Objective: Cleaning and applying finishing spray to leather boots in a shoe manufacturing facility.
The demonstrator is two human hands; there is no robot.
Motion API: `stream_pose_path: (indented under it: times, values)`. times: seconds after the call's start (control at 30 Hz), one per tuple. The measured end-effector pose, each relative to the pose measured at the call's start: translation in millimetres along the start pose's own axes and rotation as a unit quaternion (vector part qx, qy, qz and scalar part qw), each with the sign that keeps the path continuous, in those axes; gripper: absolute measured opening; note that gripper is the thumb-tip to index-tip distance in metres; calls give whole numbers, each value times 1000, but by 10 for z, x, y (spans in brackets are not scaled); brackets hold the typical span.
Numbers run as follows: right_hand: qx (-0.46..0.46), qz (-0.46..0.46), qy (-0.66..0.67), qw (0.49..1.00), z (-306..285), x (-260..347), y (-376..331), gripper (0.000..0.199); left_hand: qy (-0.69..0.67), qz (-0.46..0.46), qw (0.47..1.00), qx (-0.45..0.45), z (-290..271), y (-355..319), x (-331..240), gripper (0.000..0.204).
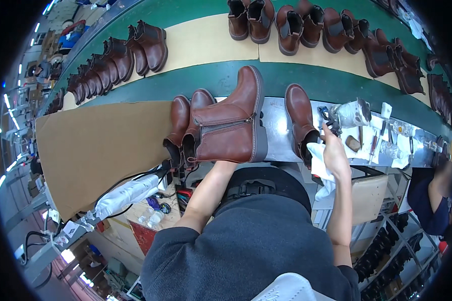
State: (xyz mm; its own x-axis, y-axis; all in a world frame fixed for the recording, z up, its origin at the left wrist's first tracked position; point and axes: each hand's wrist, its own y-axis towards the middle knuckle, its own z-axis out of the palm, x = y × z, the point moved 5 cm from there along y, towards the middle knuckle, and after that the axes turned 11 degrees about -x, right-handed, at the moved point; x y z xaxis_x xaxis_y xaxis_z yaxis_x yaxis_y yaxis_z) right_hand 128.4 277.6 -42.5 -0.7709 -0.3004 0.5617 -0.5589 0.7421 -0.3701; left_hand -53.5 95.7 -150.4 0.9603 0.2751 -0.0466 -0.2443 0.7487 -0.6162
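A brown leather ankle boot is raised in front of me, its side zipper toward me and its toe pointing away. My left forearm goes up into the boot's opening; the boot hides my left hand, which holds it up from inside. My right hand is closed on a white cloth that hangs below its fingers. Its index finger reaches up to the dark metal fittings of what looks like a spray gun with a smeared, pale cup. Just left of this hand, another brown boot stands on the metal bench.
Two more brown boots stand left of the raised one, beside a large cardboard sheet. Small tools and bottles lie on the metal bench. Beyond runs a green line with rows of boots. Another person's sleeve shows at right.
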Motion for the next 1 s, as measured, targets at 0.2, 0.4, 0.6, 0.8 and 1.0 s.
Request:
stream_pose_path:
  times: [0.2,0.4,0.6,0.8,1.0]
  values:
    - [-6,-121,146,982,362,-613,279,61,-128,-96,986,43,-289,130,107,56]
    - [-59,421,570,703,562,-1591,-166,44,-261,-203,941,69,-750,-67,29,54]
    - [-76,-161,311,934,49,38,-320,64,71,-13,997,27,-523,490,118,56]
    - [-63,-136,-189,970,377,868,-582,77,175,-50,983,-14,-126,659,405,74]
    - [-110,-152,-64,980,339,616,-561,86,108,-59,992,0,-138,771,494,73]
